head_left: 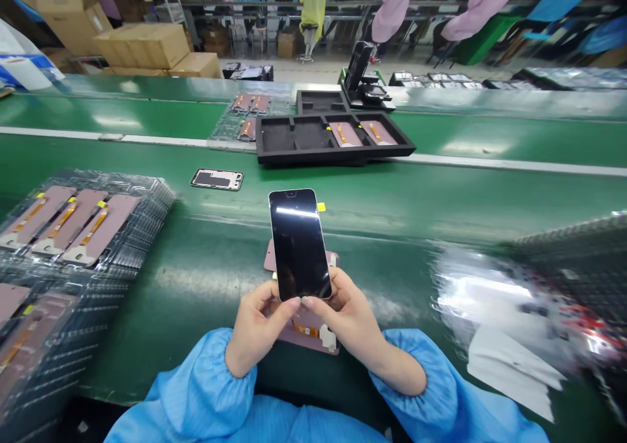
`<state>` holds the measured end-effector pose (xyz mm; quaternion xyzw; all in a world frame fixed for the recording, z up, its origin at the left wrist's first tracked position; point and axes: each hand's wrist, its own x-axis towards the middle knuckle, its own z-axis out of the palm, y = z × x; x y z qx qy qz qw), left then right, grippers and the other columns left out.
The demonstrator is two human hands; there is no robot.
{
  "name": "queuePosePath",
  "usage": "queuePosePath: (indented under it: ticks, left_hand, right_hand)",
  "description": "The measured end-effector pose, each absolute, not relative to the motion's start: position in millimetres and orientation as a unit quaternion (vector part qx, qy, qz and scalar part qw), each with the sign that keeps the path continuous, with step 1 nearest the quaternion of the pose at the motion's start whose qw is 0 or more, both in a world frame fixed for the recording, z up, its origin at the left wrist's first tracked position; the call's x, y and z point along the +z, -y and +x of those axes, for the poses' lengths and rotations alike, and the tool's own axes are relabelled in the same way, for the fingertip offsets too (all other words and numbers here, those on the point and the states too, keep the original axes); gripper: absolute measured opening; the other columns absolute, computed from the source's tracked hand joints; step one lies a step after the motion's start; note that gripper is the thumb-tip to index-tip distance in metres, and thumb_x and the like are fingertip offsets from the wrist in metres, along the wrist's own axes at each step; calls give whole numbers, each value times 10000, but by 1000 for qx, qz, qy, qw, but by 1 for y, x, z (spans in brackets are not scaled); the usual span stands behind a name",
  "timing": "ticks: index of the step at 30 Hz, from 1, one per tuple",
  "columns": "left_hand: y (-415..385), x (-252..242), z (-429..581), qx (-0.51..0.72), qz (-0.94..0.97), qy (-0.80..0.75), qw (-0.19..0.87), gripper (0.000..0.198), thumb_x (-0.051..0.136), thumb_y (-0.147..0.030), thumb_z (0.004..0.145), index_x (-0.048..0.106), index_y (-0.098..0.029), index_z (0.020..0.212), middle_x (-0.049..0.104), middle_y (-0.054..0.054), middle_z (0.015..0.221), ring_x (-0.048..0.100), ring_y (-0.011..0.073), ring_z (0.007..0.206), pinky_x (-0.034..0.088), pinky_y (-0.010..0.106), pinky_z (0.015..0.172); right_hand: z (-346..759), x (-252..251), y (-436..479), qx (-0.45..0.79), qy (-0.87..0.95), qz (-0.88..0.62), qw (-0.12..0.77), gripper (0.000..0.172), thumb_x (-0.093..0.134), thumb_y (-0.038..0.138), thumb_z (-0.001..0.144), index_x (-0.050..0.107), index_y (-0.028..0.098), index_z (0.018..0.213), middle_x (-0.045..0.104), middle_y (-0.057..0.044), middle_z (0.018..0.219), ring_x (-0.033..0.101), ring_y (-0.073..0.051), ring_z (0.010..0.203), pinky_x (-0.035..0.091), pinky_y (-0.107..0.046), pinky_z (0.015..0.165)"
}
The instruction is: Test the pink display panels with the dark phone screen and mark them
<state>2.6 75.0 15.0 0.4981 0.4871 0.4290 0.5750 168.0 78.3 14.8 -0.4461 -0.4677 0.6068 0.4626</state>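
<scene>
A dark glossy phone screen (300, 244) with a pale frame and a yellow tab at its right edge is held up in front of me. My left hand (259, 322) grips its lower left corner, and my right hand (350, 315) grips its lower right; both thumbs meet at the bottom edge. Beneath the hands lie pink-backed screen panels (313, 340) with an orange flex cable, partly hidden by the phone screen and my fingers. Farther off on the green bench rests a phone frame (216, 179), lying flat and apart from my hands.
Stacked clear trays (147, 195) with pink panels stand at the left. A black tray (294, 144) holds two panels beyond the phone screen, near a black fixture (365, 80). Plastic film (480, 293) and white paper (514, 368) lie at right. Several people sit in the background.
</scene>
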Motion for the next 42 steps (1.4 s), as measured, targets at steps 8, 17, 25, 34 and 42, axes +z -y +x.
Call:
queuePosePath:
  ticks: [8,17,25,34,42]
  left_hand:
    - [-74,15,3,444,490,-482,576,188,676,-327,827,639,-161,748,713,24,718,677,163,680,546,249,638]
    - [-75,16,1,435,496,-500,561,235,678,-371,814,624,-158,729,679,22,681,648,159,644,525,252,610]
    - [-84,14,-10,416,545,-475,551,309,705,-449,784,699,-155,881,663,75,877,630,205,807,547,284,683]
    - [-195,31,-70,230,750,-598,166,305,419,-280,971,613,-184,1186,663,94,1062,617,215,1003,483,343,936]
    - [-348,27,-144,74,674,-735,-13,382,603,-300,905,550,-164,1258,500,115,1375,444,313,1289,331,593,1070]
  right_hand:
    - [171,16,-79,598,503,-443,440,224,631,413,876,593,220,983,635,30,657,655,-164,621,568,-294,621]
    - [174,19,-81,636,491,-410,430,300,536,432,940,606,226,1145,711,-21,809,705,-207,759,579,-355,751]
    - [176,5,-87,609,494,-435,443,382,570,498,907,584,210,1158,733,-35,773,729,-241,762,583,-392,784]
    - [191,-9,-110,674,424,-438,418,419,674,527,827,671,178,1059,738,-62,722,688,-173,608,538,-268,610]
    - [261,-25,-173,624,341,-575,405,426,830,510,588,720,173,824,736,-103,688,682,-206,577,554,-279,566]
